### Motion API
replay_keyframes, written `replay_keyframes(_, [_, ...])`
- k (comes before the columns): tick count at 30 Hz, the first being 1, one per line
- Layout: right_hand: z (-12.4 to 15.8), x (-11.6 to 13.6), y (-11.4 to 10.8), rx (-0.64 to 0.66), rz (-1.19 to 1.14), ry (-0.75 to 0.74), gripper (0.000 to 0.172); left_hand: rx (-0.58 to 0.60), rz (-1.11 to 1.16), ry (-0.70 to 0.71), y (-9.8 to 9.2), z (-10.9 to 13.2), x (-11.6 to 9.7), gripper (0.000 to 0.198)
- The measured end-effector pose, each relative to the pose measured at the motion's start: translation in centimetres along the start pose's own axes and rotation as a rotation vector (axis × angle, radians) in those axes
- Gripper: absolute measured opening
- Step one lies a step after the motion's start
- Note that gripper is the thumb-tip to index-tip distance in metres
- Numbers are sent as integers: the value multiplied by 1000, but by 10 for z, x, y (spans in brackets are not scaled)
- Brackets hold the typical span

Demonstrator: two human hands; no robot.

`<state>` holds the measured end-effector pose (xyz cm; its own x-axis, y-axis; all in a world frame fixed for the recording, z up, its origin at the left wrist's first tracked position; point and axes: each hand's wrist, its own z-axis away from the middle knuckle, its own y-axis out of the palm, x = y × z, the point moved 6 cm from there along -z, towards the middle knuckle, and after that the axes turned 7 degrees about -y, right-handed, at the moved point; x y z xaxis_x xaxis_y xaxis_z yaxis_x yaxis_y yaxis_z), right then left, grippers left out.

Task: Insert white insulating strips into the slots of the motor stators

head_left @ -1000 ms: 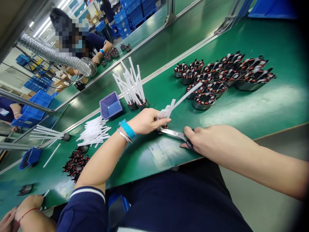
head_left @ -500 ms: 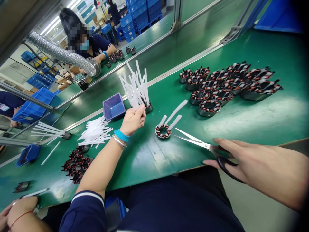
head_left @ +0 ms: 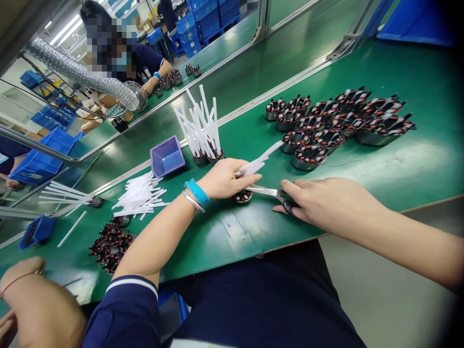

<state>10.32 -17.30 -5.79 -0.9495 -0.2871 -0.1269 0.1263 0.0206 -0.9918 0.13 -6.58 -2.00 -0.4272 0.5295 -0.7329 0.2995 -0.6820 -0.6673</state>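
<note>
A small wound stator ring (head_left: 243,196) lies on the green bench (head_left: 232,232) with long white paper strips (head_left: 259,163) sticking out of it. My left hand (head_left: 224,179) is closed, pinching those strips just above the ring. My right hand (head_left: 319,205) grips black-handled scissors (head_left: 268,192), and the blades reach in under the left fingers at the base of the strips.
A group of finished stators (head_left: 326,125) sits to the right. Two stators with tall strips (head_left: 201,128), a purple tray (head_left: 167,155), loose white strips (head_left: 139,195) and more stators (head_left: 110,244) lie to the left. Another person's arm (head_left: 36,304) is at lower left; a masked co-worker sits across the belt.
My left hand came back from the tall strips and pinched the ring's strips. My right hand moved the scissors left, in to the ring.
</note>
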Motion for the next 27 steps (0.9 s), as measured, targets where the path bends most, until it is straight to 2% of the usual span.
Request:
replay_keyframes(3, [-3, -1, -9, -17, 24, -45, 22, 12, 22, 2, -3, -2, 3, 34])
replay_keyframes(6, [-2, 0, -13, -38, 28, -42, 20, -15, 28, -5, -6, -1, 5, 35])
replay_keyframes(13, [10, -3, -1, -139, 62, -28, 21, -152, 82, -54, -31, 23, 26, 41])
replay_keyframes(17, [7, -4, -2, -167, 81, -28, 20, -132, 169, -106, -30, 28, 38, 48])
replay_keyframes(22, [-4, -2, -7, -159, 100, -17, 16, -128, 231, -49, -26, 16, 32, 54])
replay_keyframes(24, [0, -5, -5, -163, 108, -13, 15, -188, 261, -27, -34, 21, 29, 50])
replay_keyframes(27, [17, -16, 4, -230, 126, 27, 11, -290, 247, -49, -44, 44, 30, 41])
